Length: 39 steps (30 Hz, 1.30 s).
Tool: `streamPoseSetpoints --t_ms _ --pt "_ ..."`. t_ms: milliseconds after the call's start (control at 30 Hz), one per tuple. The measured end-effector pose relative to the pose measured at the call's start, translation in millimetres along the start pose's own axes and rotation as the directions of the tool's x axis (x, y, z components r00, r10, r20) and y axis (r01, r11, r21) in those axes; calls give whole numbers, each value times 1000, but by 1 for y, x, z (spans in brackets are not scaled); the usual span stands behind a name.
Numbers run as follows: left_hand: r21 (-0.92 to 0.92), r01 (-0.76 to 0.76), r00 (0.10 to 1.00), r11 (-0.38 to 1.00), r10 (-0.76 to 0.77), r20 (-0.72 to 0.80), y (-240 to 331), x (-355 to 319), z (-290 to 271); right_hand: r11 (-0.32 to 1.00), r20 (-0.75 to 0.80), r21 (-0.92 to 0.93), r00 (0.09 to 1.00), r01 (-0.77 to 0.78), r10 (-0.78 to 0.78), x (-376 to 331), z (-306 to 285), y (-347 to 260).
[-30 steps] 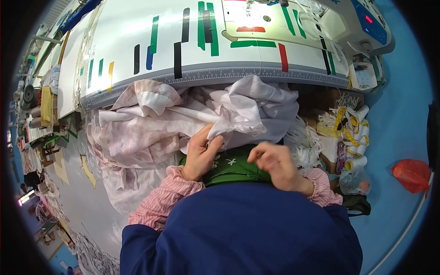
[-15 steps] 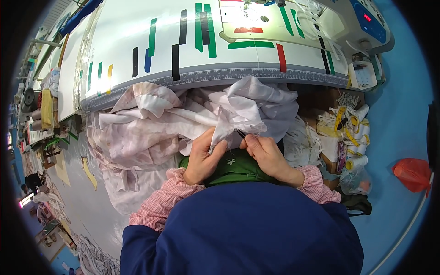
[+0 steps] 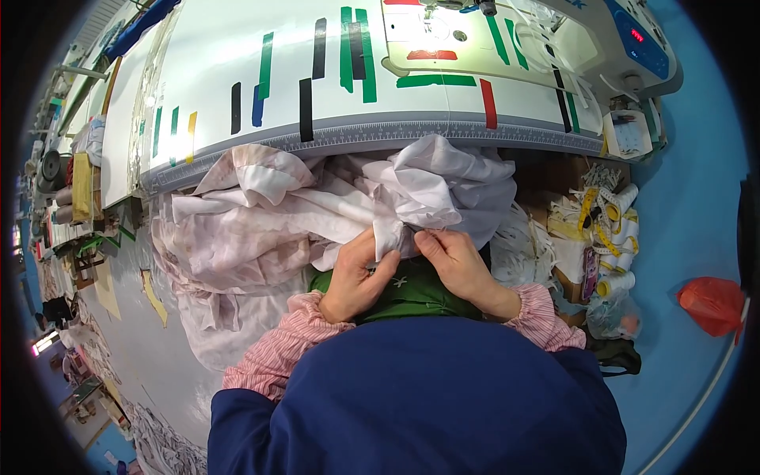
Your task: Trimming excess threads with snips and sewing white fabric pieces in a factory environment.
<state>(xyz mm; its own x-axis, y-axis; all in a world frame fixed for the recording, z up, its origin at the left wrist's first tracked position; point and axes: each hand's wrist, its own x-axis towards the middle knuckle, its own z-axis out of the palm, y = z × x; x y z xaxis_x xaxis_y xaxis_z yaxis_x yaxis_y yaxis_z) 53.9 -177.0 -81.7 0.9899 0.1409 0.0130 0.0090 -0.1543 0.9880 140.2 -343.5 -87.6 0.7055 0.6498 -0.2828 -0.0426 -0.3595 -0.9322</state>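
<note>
A bunched pale fabric (image 3: 237,229), whitish with faint brownish marks, hangs over my lap from the table edge. My left hand (image 3: 358,275) pinches a corner of it between thumb and fingers. Right beside that corner, my right hand (image 3: 459,265) is closed, its thumb and forefinger pressed together at the cloth. Only a dark tip of the slim tool in its fingers shows by the fabric; the rest is hidden. Green cloth (image 3: 396,297) covers my lap under both hands.
Ahead stands a white table (image 3: 214,71) with a ruler strip (image 3: 356,131) along its front edge and coloured tapes. A sewing machine (image 3: 625,39) is at the upper right. Thread spools (image 3: 621,281), a yellow tape measure (image 3: 587,207) and a red bag (image 3: 710,304) are at the right.
My right hand has moved slightly left and closer to my left hand, and its dark tool is now mostly hidden. The pinched fabric corner has dropped a little toward me.
</note>
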Motion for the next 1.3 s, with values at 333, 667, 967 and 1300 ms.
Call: streamPoseSetpoints --t_ms 333,667,967,1300 --pt "96 -33 999 995 30 26 2 -1 -2 848 -239 -295 825 441 -512 -18 -31 -53" --pt "82 -46 991 996 35 130 -8 -17 -21 914 50 -198 935 353 -350 8 -9 -8" --pt "26 106 993 994 -104 -61 -6 -32 -43 865 -249 -365 859 345 -448 13 -26 -10" --pt "430 -52 976 901 -46 214 11 6 -83 833 10 -228 857 504 -516 4 -38 -28"
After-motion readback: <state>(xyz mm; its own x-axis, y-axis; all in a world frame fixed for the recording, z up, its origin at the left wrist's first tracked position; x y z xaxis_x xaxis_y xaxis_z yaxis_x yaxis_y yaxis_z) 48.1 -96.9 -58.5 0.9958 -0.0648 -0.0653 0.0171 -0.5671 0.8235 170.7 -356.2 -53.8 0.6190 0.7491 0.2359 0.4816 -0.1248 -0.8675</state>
